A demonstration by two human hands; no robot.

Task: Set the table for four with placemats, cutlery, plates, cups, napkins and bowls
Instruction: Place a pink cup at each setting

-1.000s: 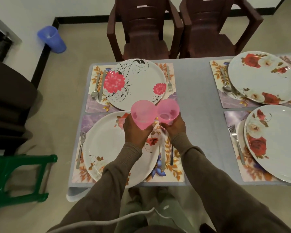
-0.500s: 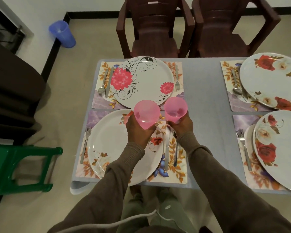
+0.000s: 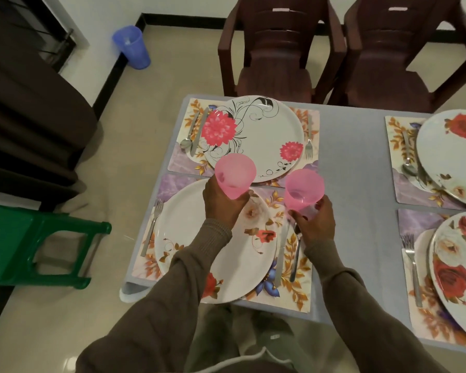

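My left hand (image 3: 222, 204) grips a pink plastic cup (image 3: 234, 174) above the near plate (image 3: 199, 238), its mouth tipped toward the far plate (image 3: 256, 130). My right hand (image 3: 314, 220) holds a second pink cup (image 3: 303, 188) over the top right corner of the near placemat (image 3: 293, 286). A fork (image 3: 152, 227) lies left of the near plate, a knife (image 3: 280, 254) and spoon (image 3: 296, 249) right of it. The far placemat (image 3: 311, 117) carries a fork (image 3: 309, 142), a spoon (image 3: 187, 135) and a knife. Two more flowered plates (image 3: 449, 146) (image 3: 460, 265) sit on mats at the right.
The grey table (image 3: 355, 162) has bare cloth between the left and right settings. Two dark brown chairs (image 3: 275, 49) (image 3: 404, 47) stand at the far side. A green stool (image 3: 33, 240) and a blue bin (image 3: 131, 49) are on the floor to the left.
The two cups, held touching side by side a second ago, have drawn apart. My left hand stayed over the near plate; my right hand shifted right toward the mat's corner.
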